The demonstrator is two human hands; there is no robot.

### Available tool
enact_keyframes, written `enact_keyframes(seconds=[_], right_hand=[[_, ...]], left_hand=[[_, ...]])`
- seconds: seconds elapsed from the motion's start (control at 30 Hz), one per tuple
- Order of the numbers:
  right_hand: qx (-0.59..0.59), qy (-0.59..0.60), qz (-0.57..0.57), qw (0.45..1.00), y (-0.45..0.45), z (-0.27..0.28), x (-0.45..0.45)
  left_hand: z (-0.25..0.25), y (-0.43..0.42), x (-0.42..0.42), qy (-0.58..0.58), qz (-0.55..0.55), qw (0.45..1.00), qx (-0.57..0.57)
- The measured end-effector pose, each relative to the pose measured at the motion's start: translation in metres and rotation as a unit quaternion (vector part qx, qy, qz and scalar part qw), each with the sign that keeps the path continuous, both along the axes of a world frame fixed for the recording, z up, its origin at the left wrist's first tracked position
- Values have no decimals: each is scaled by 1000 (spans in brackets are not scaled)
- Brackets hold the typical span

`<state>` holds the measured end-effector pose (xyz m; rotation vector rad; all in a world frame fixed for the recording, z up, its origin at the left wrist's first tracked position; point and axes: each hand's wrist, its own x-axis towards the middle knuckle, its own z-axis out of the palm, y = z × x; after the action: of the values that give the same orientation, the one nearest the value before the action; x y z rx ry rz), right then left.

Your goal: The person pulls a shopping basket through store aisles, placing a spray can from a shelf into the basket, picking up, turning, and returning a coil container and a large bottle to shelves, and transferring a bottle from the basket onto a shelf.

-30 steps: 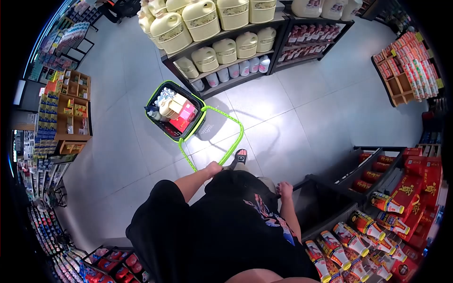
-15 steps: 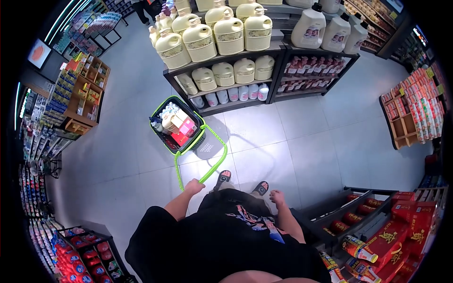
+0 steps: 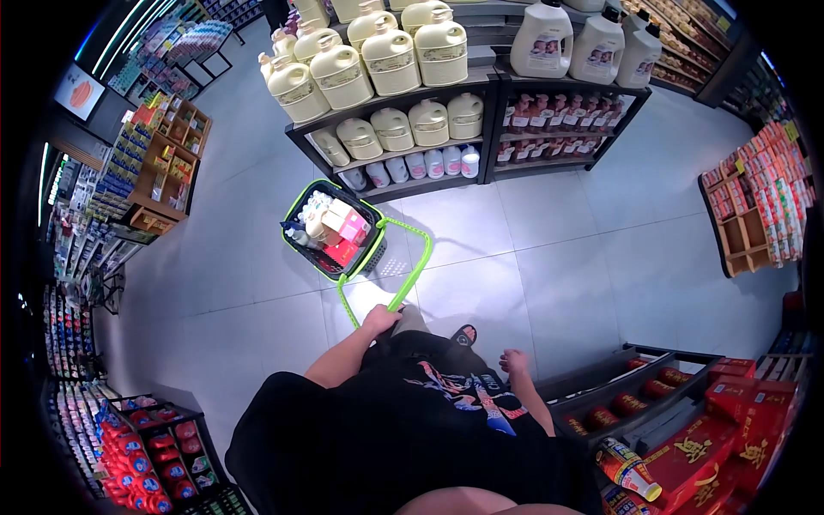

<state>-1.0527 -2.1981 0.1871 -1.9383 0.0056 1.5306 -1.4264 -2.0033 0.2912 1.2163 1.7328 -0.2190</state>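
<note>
My left hand (image 3: pixel 381 320) is closed around the bright green pull handle (image 3: pixel 414 273) of a black shopping basket. The basket (image 3: pixel 378 251), with its green rim, stands on the floor ahead and to the left. Inside lie a cream-coloured pump jug (image 3: pixel 321 228), a pink-and-white box (image 3: pixel 353 227), a red package (image 3: pixel 342 252) and some white bottles (image 3: pixel 317 206). By my right side hangs my right hand (image 3: pixel 515 360), fingers curled in, with nothing visible in it. It is nearest to a dark shelf rack at the lower right.
Ahead, a dark shelf unit (image 3: pixel 492 129) carries large cream jugs (image 3: pixel 392 58) and white detergent bottles (image 3: pixel 543 41). Wooden display racks stand left (image 3: pixel 148 184) and right (image 3: pixel 740 233). Red gift boxes (image 3: pixel 693 448) sit at the lower right, red packs (image 3: pixel 129 459) at the lower left. Pale tiled floor lies between.
I have stepped forward, and one foot is now mostly hidden. My left hand and the basket handle sit further right and higher in view. The left hand's grip is the same.
</note>
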Motion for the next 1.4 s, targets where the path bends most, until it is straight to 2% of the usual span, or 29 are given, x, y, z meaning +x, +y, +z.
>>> enact_keyframes(seconds=[0.07,0.17,0.23,0.27,0.3,0.33,0.4,0.43,0.47,0.57,0.6,0.67,0.77,0.83,0.93,1.07,1.13,1.17,1.23,1.33,1.4], right_hand=[[-12,6,40,999,-10,-8,-5],[-7,-9,82,997,-10,-4,-16],[1,-17,113,993,-23,-27,-11],[70,-78,208,973,-38,-67,-3],[138,-139,299,934,-40,-90,4],[141,-140,296,934,-30,-75,7],[-12,-41,96,994,-3,-18,9],[-17,-38,89,995,4,-12,18],[-22,-38,81,996,10,-3,28],[-39,-32,31,998,29,15,58],[-40,-41,28,998,37,22,67],[-38,-33,19,999,52,31,90],[-60,-53,27,996,82,21,126],[-51,-42,12,998,106,21,142],[-16,-66,16,998,167,30,164],[45,-35,29,998,229,29,176],[97,-43,85,991,251,22,183],[93,-38,86,991,258,17,188],[69,75,93,990,281,17,202],[33,57,168,984,311,20,224],[52,87,149,984,343,34,242]], left_hand=[[-16,3,18,-11,-22,1000,6],[-7,18,48,-44,-42,998,21],[-9,26,67,-139,-19,990,-17],[13,31,84,-174,-3,984,-22],[-27,36,88,-167,-33,985,-26],[-46,39,97,-198,-22,980,-25],[-46,57,123,-227,-10,973,-35],[-35,66,139,-226,-4,973,-45],[-46,73,154,-265,15,964,-29],[-65,99,196,-281,40,958,-25],[-54,109,209,-290,38,956,-27],[-19,126,233,-374,167,908,-88],[-47,155,263,-422,171,883,-112],[-43,170,279,-410,158,891,-114],[-23,197,318,-401,210,880,-146],[-2,222,356,-383,187,893,-144],[0,235,372,-376,165,901,-137],[-5,240,379,-372,169,902,-140],[-17,254,398,-399,193,889,-117],[-28,269,417,-431,204,876,-70],[-17,277,432,-409,215,886,-42]])
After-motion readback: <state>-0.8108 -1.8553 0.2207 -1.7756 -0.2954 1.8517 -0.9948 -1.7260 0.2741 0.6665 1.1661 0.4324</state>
